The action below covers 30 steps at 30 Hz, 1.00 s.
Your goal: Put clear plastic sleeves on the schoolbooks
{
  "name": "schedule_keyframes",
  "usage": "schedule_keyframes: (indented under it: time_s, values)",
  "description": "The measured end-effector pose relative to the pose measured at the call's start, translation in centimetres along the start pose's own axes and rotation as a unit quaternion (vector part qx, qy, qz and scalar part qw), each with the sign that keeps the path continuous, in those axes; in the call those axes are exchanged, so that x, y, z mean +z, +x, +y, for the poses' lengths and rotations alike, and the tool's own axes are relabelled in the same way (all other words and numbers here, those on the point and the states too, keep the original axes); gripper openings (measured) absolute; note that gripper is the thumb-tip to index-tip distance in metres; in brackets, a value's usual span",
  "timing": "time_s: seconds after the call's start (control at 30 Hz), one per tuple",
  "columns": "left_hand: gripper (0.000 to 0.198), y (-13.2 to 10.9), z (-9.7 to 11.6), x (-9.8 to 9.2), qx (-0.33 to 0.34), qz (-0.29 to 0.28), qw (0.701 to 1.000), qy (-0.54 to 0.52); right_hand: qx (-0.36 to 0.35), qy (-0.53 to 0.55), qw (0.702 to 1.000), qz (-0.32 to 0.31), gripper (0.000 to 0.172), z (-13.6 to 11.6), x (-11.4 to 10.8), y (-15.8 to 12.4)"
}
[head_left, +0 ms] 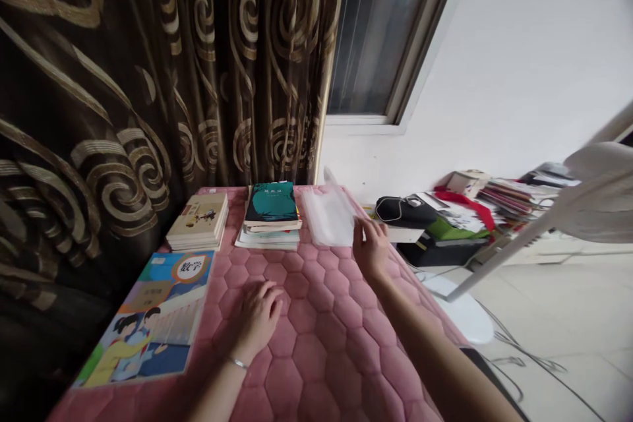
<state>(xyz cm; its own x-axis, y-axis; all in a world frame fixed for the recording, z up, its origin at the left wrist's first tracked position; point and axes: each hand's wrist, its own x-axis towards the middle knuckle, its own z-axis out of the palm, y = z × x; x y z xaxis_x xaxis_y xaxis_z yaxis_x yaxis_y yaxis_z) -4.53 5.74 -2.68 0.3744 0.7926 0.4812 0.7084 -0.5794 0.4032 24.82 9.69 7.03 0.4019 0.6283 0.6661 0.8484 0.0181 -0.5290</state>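
Probably light, floppy, slippery: translucent plastic sheets [329,216], 12 o'clock. Pinch by edge. Your right hand [370,247] narrowed at edge, cannot tell if gripping; left hand [260,318] loose, empty.

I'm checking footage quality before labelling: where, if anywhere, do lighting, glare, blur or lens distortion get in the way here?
Head view: the curtain sinks into deep shadow at lower left; the clear plastic sleeves look pale, their layers hard to separate; the white stand at the right edge looks soft and stretched; a small bright spot shows atop the window.
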Motion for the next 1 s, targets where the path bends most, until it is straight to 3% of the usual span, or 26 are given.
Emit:
schedule_keyframes:
  time_s: [0.07, 0.17, 0.27, 0.33, 0.47, 0.57, 0.63, 0.7, 0.77, 0.8, 0.9, 1.0]
  values:
    - [0.024, -0.1, -0.8, 0.6, -0.017, 0.051, 0.998, -0.042, -0.198, 0.001, 0.98, 0.008, 0.026, -1.4, -2.4, -3.3]
    - [0.029, -0.2, -1.9, 1.3, -0.074, 0.114, 0.984, -0.111, -0.383, 0.0, 0.922, -0.06, 0.033, -3.5, -4.7, -10.2]
    - [0.033, -0.3, -2.2, 1.4, -0.128, 0.12, 0.975, -0.137, -0.451, 0.049, 0.877, -0.157, 0.028, -4.7, -4.9, -16.6]
    - [0.034, -0.4, -2.0, 1.4, -0.125, 0.109, 0.978, -0.125, -0.462, 0.06, 0.865, -0.184, 0.019, -5.2, -4.3, -19.3]
    - [0.036, -0.6, -1.2, 1.3, -0.055, 0.074, 0.994, -0.056, -0.411, 0.062, 0.872, -0.257, 0.009, -6.5, -4.3, -20.3]
    - [0.04, -0.6, -0.8, 1.2, -0.027, 0.048, 0.998, 0.005, -0.381, 0.119, 0.845, -0.357, 0.007, -7.6, -5.6, -18.6]
    - [0.042, -0.6, -0.7, 1.1, -0.024, 0.034, 0.999, 0.035, -0.328, 0.146, 0.847, -0.392, 0.016, -7.4, -6.3, -17.1]
    - [0.043, -0.5, -0.6, 1.0, -0.023, 0.029, 0.998, 0.05, -0.223, 0.135, 0.897, -0.357, 0.026, -5.7, -6.0, -15.6]
    - [0.042, -0.4, -0.5, 0.8, -0.021, 0.03, 0.998, 0.057, -0.09, 0.078, 0.956, -0.268, 0.03, -2.9, -5.0, -14.3]
    - [0.042, -0.3, -0.4, 0.7, -0.019, 0.031, 0.998, 0.059, -0.031, 0.034, 0.971, -0.236, 0.032, -1.3, -4.3, -13.9]
    - [0.041, -0.3, -0.3, 0.6, -0.017, 0.031, 0.997, 0.068, 0.064, -0.041, 0.967, -0.245, 0.038, 2.5, -2.8, -13.1]
    - [0.04, -0.4, -0.4, 0.8, -0.018, 0.036, 0.997, 0.071, 0.122, -0.057, 0.946, -0.294, 0.038, 3.2, -2.4, -13.1]
